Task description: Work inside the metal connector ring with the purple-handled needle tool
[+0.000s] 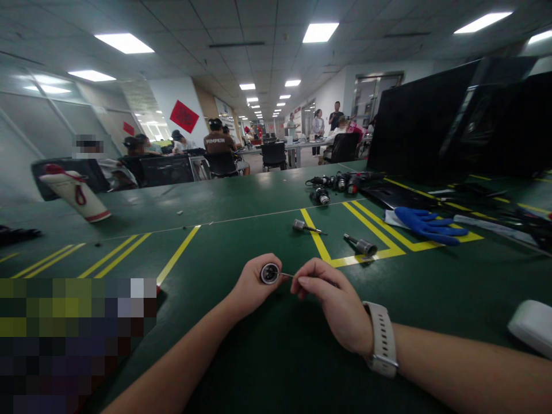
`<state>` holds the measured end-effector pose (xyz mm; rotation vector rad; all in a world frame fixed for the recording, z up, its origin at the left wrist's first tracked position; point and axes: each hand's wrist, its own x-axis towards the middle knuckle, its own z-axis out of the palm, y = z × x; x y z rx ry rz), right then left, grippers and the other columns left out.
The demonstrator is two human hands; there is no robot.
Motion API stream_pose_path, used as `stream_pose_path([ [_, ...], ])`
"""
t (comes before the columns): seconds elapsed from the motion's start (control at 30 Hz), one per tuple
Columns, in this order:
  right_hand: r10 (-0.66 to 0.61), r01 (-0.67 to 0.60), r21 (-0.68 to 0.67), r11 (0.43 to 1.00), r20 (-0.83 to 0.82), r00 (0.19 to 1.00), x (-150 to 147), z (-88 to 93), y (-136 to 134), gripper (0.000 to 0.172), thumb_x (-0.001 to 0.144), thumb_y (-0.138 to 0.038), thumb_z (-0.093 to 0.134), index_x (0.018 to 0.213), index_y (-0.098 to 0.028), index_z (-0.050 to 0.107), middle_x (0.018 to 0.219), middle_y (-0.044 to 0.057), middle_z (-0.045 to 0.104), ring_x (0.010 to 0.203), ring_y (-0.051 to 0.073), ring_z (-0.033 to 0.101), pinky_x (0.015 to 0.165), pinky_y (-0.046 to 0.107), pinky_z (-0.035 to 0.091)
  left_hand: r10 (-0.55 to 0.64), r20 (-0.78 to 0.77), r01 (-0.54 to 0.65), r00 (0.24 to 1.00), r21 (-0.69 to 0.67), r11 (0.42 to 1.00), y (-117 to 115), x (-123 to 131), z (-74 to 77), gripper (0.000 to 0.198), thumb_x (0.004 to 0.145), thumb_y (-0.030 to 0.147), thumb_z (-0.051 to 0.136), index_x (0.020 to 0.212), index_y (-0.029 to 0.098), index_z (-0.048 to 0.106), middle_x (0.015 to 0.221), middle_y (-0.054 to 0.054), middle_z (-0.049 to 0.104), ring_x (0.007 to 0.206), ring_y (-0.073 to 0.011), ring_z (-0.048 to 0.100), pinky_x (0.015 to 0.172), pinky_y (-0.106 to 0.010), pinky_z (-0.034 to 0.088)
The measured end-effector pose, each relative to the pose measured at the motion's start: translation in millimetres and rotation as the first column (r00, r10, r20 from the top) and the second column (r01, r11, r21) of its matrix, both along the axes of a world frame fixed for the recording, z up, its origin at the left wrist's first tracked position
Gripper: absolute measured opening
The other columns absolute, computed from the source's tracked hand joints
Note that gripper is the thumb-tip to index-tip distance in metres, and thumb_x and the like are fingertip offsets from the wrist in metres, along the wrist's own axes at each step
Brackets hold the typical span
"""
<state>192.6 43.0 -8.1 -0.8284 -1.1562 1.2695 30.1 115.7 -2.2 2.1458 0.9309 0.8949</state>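
My left hand [255, 287] is wrapped round a small metal cylinder [269, 273], its round open end facing up toward me. A thin metal rod [286, 275] is pinched in the fingers of my right hand [321, 293], and its tip reaches the side of the cylinder; the exact contact is too small to make out. Beyond my right hand, two metal tool parts with shafts lie on the green table [241, 230]: a smaller one [300, 226] and a larger one [364, 247] inside a yellow-taped area.
A blue glove [425, 224] lies right of the parts. Dark fittings [340, 183], cables and a large black monitor [418, 123] stand at the back right. A white case [532, 325] is at the right edge, a white cup-like object [77, 195] at the left. People sit beyond.
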Motion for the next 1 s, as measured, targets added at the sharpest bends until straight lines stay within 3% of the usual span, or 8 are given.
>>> stream_pose_path([
  [0.27, 0.028, -0.029, -0.016, 0.999, -0.063, 0.998, 0.6, -2.1, 2.1, 0.01, 0.08, -0.016, 0.052, 0.077, -0.018, 0.061, 0.076, 0.001, 0.062, 0.073, 0.016, 0.055, 0.068, 0.032, 0.041, 0.004, 0.041, -0.002, 0.999, -0.05, 0.999, 0.5, 0.0, -0.1, 0.014, 0.069, 0.023, 0.062, 0.064, 0.015, 0.051, 0.061, 0.004, 0.049, 0.056, -0.0102, 0.045, 0.053, -0.021, 0.037],
  [0.53, -0.005, 0.005, -0.015, 1.0, -0.004, 1.0, 0.1, 0.4, 0.3, 0.01, 0.08, -0.016, 0.053, 0.075, -0.019, 0.061, 0.074, 0.001, 0.063, 0.07, 0.015, 0.055, 0.067, 0.031, 0.041, 0.017, -0.024, -0.016, 1.0, 0.008, 1.0, -0.8, 0.8, -1.0, 0.013, 0.07, 0.02, 0.061, 0.063, 0.016, 0.051, 0.061, 0.004, 0.049, 0.057, -0.0109, 0.045, 0.053, -0.022, 0.036],
  [0.77, 0.031, -0.038, -0.06, 0.997, -0.113, 0.993, -0.3, 0.9, 1.2, 0.009, 0.078, -0.015, 0.053, 0.074, -0.018, 0.06, 0.072, 0.001, 0.062, 0.071, 0.017, 0.055, 0.067, 0.033, 0.041, 0.007, 0.006, -0.007, 1.0, -0.044, 0.999, -1.0, 1.3, 0.8, 0.014, 0.069, 0.023, 0.062, 0.063, 0.015, 0.051, 0.06, 0.004, 0.048, 0.055, -0.0107, 0.045, 0.052, -0.022, 0.036],
  [1.0, 0.033, -0.04, -0.047, 0.998, -0.123, 0.992, 0.4, -0.3, 2.0, 0.01, 0.078, -0.015, 0.052, 0.074, -0.018, 0.061, 0.072, 0.001, 0.063, 0.07, 0.016, 0.055, 0.067, 0.033, 0.041, 0.004, 0.034, -0.002, 0.999, -0.068, 0.998, 0.2, -0.2, -0.4, 0.016, 0.069, 0.024, 0.063, 0.065, 0.015, 0.051, 0.061, 0.004, 0.048, 0.055, -0.0099, 0.044, 0.051, -0.021, 0.036],
])
